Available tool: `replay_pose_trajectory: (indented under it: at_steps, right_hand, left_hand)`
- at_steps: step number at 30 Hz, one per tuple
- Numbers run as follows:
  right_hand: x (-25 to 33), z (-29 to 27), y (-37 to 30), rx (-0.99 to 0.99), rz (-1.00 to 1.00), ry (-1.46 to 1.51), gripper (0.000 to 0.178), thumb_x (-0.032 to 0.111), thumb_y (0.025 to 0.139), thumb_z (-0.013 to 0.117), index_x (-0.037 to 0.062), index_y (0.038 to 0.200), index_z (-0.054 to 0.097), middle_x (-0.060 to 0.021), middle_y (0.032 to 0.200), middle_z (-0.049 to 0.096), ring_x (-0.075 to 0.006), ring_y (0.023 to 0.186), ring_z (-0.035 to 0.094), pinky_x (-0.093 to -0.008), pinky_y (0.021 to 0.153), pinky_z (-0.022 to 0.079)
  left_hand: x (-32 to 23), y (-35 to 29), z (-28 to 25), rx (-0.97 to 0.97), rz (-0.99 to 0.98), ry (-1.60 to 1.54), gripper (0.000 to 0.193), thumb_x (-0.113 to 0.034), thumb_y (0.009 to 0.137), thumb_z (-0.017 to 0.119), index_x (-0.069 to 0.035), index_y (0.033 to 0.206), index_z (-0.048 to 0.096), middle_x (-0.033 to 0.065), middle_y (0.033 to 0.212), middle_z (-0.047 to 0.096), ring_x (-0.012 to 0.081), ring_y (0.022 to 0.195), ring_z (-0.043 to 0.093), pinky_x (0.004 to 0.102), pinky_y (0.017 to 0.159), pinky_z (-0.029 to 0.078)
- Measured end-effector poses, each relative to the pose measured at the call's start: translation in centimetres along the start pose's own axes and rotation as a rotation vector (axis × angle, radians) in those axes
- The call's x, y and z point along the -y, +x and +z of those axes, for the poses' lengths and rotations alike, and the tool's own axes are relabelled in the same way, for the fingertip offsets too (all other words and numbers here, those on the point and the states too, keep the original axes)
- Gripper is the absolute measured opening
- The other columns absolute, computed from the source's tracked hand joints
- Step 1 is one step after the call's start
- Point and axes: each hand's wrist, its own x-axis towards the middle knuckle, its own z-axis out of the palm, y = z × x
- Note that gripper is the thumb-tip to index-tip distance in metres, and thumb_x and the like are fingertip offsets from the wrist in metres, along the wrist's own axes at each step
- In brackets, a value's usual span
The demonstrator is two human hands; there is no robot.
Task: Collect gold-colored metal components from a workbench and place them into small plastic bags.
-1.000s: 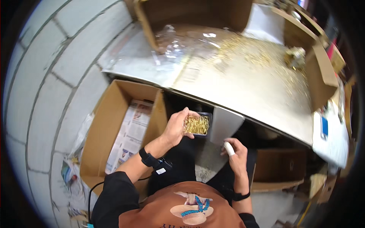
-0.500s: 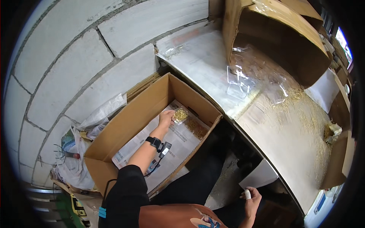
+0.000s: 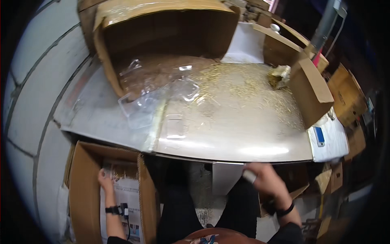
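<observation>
My left hand (image 3: 105, 179) reaches down inside a cardboard carton (image 3: 83, 187) at the lower left, a dark band around its wrist. It is at the carton's far end, beside clear packs of golden bits (image 3: 124, 172) lying on a newspaper lining (image 3: 124, 197). Its fingers are small and blurred, so whether they grip anything does not show. Near the table's front edge, my right hand (image 3: 268, 181) is raised and smeared by motion. A white wrap shows on one finger, and a white sheet (image 3: 225, 179) hangs just left of it.
Thin golden pieces (image 3: 239, 83) are scattered over the pale tabletop (image 3: 227, 138). Clear plastic boxes (image 3: 142, 107) lie before a large open carton (image 3: 170, 38) on its side. Cardboard flaps (image 3: 310, 93) and a blue-and-white device (image 3: 319, 136) are at the right; a block wall (image 3: 36, 101) stands left.
The view has swung right toward the table. My left hand, earlier on a clear box of golden bits, is still in the carton. My right hand has risen to the table's edge.
</observation>
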Motion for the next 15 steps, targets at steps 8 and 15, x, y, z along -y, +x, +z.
replay_pose_trajectory:
  at_steps: [8, 15]
  right_hand:
    - [-14.3, -9.4, 23.4, -0.241, 0.324, -0.485, 0.043, 0.031, 0.086, 0.055, 0.0032, 0.118, 0.056, -0.0227, 0.111, 0.061, -0.0359, 0.102, 0.058, -0.0425, 0.087, 0.047]
    - [-8.5, -2.4, 25.5, 0.235, 0.344, -0.717, 0.058, 0.023, 0.086, 0.046, 0.0028, 0.139, 0.033, -0.0238, 0.136, 0.043, -0.0425, 0.126, 0.040, -0.0435, 0.101, 0.038]
  left_hand:
    - [-31.0, -12.0, 7.7, 0.668, 0.469, -0.158, 0.013, -0.006, 0.087, 0.055, 0.005, 0.087, 0.063, 0.0045, 0.077, 0.063, 0.0117, 0.075, 0.058, 0.0246, 0.070, 0.047]
    - [-37.5, -16.0, 24.1, 0.589, 0.914, 0.517, 0.028, -0.027, 0.086, 0.058, 0.001, 0.089, 0.062, 0.0204, 0.099, 0.061, 0.0377, 0.097, 0.057, 0.0474, 0.080, 0.045]
